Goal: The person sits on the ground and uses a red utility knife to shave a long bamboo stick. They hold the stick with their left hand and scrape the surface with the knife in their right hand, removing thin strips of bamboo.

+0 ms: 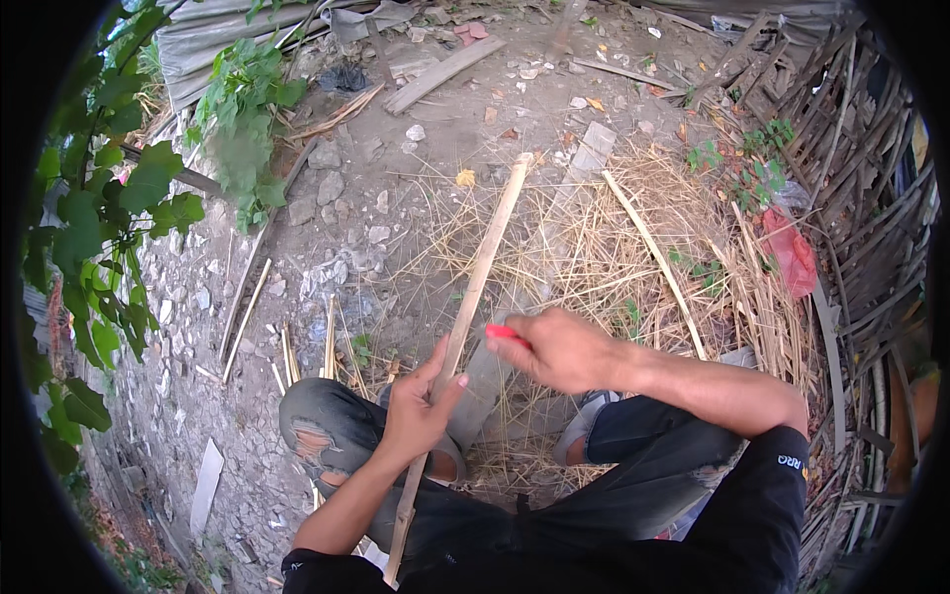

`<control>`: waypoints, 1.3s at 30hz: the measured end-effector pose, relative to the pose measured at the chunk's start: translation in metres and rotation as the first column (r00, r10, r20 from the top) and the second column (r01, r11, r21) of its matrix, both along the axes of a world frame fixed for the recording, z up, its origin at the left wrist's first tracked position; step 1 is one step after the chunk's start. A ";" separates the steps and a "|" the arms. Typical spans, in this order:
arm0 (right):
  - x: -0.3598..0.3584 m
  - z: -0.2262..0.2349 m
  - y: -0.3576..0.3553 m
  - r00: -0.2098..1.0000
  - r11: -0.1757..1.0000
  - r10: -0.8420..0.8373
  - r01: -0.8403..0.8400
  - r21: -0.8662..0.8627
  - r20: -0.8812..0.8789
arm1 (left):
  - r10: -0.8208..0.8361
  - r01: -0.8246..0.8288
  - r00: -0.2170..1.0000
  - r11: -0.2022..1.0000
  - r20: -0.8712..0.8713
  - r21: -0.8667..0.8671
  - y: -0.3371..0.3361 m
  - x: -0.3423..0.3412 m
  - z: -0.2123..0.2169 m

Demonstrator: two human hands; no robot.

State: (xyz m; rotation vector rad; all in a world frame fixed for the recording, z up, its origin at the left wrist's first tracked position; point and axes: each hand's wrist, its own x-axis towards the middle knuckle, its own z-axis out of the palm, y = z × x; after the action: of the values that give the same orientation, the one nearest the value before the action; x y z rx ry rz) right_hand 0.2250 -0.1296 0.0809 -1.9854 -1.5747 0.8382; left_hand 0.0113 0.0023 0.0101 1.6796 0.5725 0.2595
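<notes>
A long, pale bamboo strip (490, 243) slants up and away from my lap. My left hand (414, 414) is closed around its lower middle, with the thumb along the right side. In my right hand (572, 351) is what looks like a red-handled knife (507, 335), gripped just right of the strip. Its blade is hard to make out against the background. The strip's near end passes down by my left thigh, and its far end is raised above the ground.
A grey plank (485, 386) lies on the ground between my feet. Straw-like shavings (633, 247) are spread to the right, with another loose strip (658, 262) on them. A red plastic bag (789, 252) rests by the stick fence (856, 198). Leafy vines (84, 233) hang at the left.
</notes>
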 end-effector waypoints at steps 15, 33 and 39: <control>-0.012 -0.024 0.017 0.973 1.000 -0.020 0.018 0.010 0.230 | -0.013 0.011 0.999 0.998 0.050 0.057 0.011 0.008 -0.007; -0.033 -0.015 -0.006 0.975 0.991 0.133 -0.136 0.009 0.179 | -0.045 0.043 0.998 0.997 0.032 0.058 -0.003 -0.007 -0.004; 0.003 -0.047 0.016 0.981 0.988 -0.124 0.109 0.106 0.151 | -0.051 0.056 0.997 0.994 -0.053 0.092 0.004 -0.016 -0.015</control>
State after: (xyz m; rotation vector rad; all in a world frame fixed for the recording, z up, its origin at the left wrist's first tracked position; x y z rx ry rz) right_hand 0.2283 -0.1136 0.0337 -2.0940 -1.5349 0.5607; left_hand -0.0043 0.0062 -0.0053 1.7934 0.5589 0.2083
